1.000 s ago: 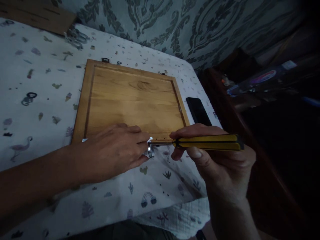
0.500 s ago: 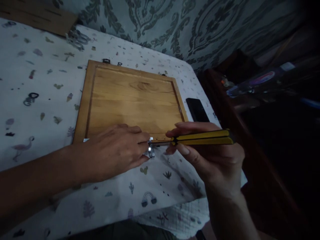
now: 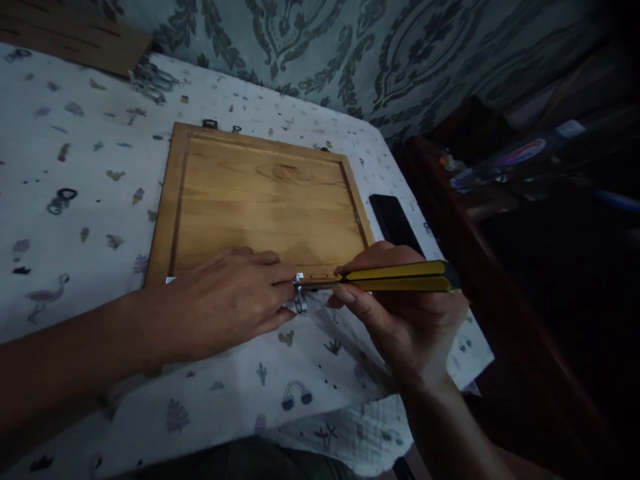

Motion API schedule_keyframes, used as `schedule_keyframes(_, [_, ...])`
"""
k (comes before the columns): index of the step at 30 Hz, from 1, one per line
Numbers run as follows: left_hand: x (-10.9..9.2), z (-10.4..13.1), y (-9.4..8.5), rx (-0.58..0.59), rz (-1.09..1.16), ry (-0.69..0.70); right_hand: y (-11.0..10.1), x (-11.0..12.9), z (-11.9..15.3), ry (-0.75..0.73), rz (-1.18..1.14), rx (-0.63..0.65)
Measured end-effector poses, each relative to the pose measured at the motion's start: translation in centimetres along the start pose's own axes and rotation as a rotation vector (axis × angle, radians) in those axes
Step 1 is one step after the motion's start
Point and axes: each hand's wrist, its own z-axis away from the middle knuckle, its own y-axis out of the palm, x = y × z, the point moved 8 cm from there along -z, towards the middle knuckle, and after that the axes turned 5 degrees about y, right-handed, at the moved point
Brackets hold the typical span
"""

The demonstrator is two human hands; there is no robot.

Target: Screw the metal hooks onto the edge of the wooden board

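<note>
A framed wooden panel lies flat on the patterned white cloth. My left hand rests over its near edge, its fingers closed around a small shiny metal hinge-like piece at that edge. In my right hand is a screwdriver with a yellow and black handle, held nearly level. Its thin shaft points left, and the tip reaches the metal piece beside my left fingertips. Whether the tip sits in a screw is too small to tell.
A black phone lies right of the panel. Several metal pieces sit by a cardboard piece at the back left. Beyond the table's right side is a plastic bottle. The patterned wall stands behind.
My right hand has moved left with the screwdriver, bringing its tip to the metal piece. My left hand has stayed almost still on the panel's edge.
</note>
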Motion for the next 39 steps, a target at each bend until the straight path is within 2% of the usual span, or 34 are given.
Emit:
schedule_keyframes(5, [-0.1, 0.1, -0.5, -0.034, -0.019, 0.009, 0.1, -0.1, -0.1, 0.025, 0.065, 0.010])
schedule_keyframes(10, [-0.1, 0.0, -0.5, -0.014, -0.018, 0.011, 0.9, -0.8, 0.1, 0.100, 0.243, 0.092])
schedule_keyframes(15, [0.0, 0.0, -0.6, -0.001, 0.020, -0.013, 1.5, -1.7, 0.5, 0.213, 0.188, 0.151])
schedule_keyframes(23, [-0.1, 0.1, -0.5, 0.029, -0.006, -0.006, 2.5, -1.4, 0.3, 0.197, 0.115, 0.187])
schedule_keyframes(29, [0.0, 0.2, -0.3, 0.040, 0.011, -0.028, 2.8, -2.0, 0.6, 0.260, 0.180, 0.210])
schedule_keyframes(34, [0.0, 0.2, -0.3, 0.039, 0.034, -0.037, 3.0, -2.2, 0.7, 0.240, 0.250, 0.233])
schedule_keyframes(37, [0.2, 0.3, -1.0, 0.013, 0.085, -0.044, 2.9, -2.2, 0.5, 0.229, 0.267, 0.218])
schedule_keyframes(39, [0.4, 0.3, -2.3, -0.045, 0.161, -0.079, 2.9, -1.9, 0.3, 0.209, 0.253, 0.206])
